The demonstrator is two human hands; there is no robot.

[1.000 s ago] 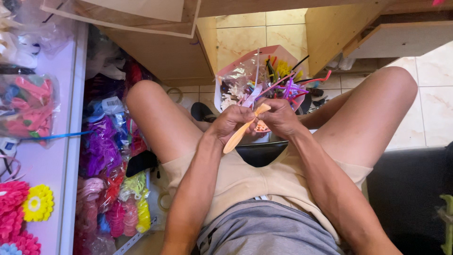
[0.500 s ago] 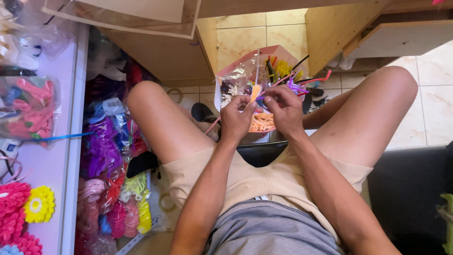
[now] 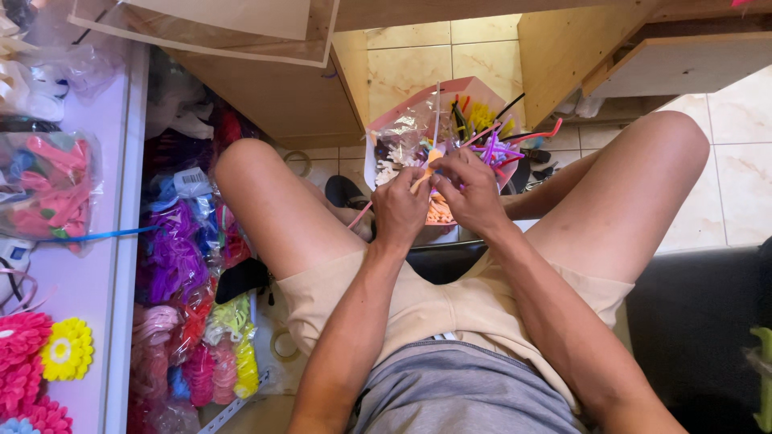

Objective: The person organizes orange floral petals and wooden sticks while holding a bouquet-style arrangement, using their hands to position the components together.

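1. Far left: a pale table (image 3: 121, 265) edge runs down the view. On it I see a clear bag of pink and red pieces (image 3: 44, 189), and lower down a yellow flower-shaped piece (image 3: 67, 350) beside pink ones.
2. Just right of the table, on the floor: a heap of bagged craft material (image 3: 181, 281), purple, pink, red and yellow, packed close together.
3. Centre-left: my left hand (image 3: 400, 210) is raised between the knees, fingers curled together and pinched on a thin orange pipe cleaner (image 3: 428, 165). A pink strand (image 3: 359, 217) trails down and left from under this hand.
4. Centre: the orange pipe cleaner sits between both hands, its upper end showing just above the fingertips, directly in front of the open bag.
5. Centre-right: my right hand (image 3: 470, 189) touches the left, fingers bent and closed on the same orange piece from the other side.
6. Behind the hands: a pink-rimmed plastic bag (image 3: 402, 137) stands open on the tiled floor (image 3: 410, 68), holding loose pipe cleaners (image 3: 494, 137) in purple, yellow, red and black, sticking out to the right.
7. Far right: a dark seat (image 3: 691, 321) edge beside the right thigh.
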